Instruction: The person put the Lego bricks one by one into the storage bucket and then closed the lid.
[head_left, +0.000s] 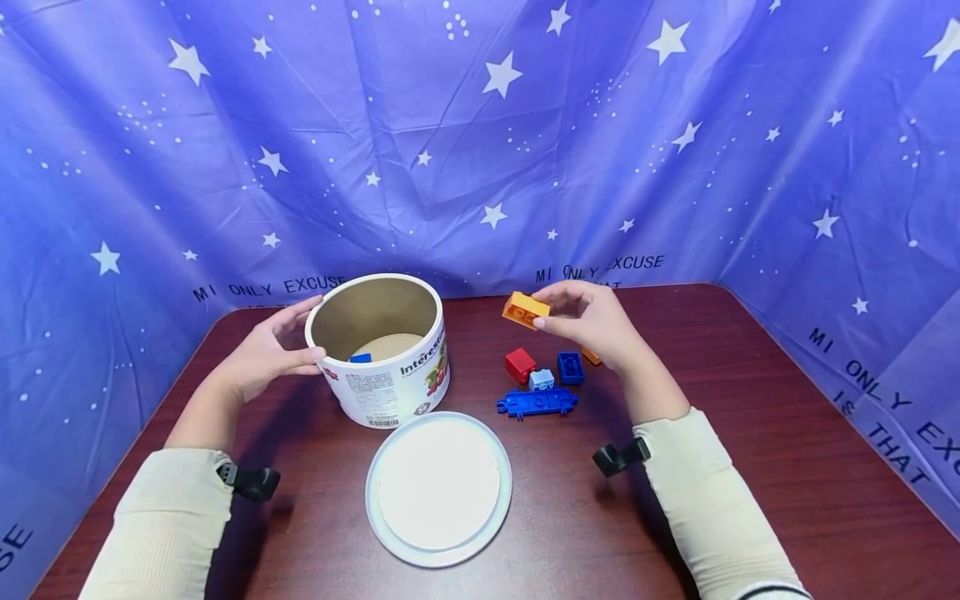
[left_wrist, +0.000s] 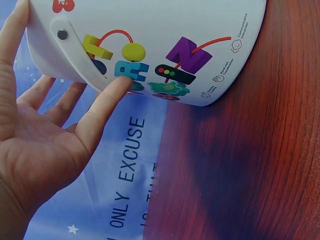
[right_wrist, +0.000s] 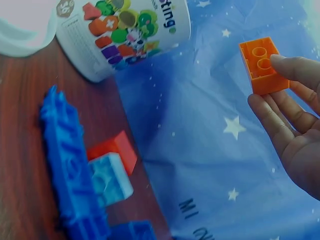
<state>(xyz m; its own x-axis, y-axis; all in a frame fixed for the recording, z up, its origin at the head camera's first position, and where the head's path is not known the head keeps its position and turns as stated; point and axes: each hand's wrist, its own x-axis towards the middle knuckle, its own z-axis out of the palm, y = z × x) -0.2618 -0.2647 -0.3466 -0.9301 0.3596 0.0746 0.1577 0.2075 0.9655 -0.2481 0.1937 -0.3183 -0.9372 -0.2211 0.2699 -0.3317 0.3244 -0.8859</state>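
Note:
My left hand point(head_left: 258, 356) is at the left side of a white printed bucket point(head_left: 390, 387), with fingertips and thumb against its rim and wall. In the left wrist view, the thumb presses near the bucket's white handle point(left_wrist: 80, 55). A blue block point(head_left: 361, 358) lies inside the bucket. Raised to the right of the bucket, my right hand point(head_left: 588, 317) pinches an orange toy brick point(head_left: 525, 309) between thumb and fingers; the brick's hollow underside shows in the right wrist view.
Below the right hand on the table lie a red block point(head_left: 520, 365), a light blue block point(head_left: 542, 380), a dark blue block point(head_left: 570, 367), a long blue base piece point(head_left: 537, 403) and another orange piece point(head_left: 592, 357). A white round lid point(head_left: 439, 483) lies in front of the bucket.

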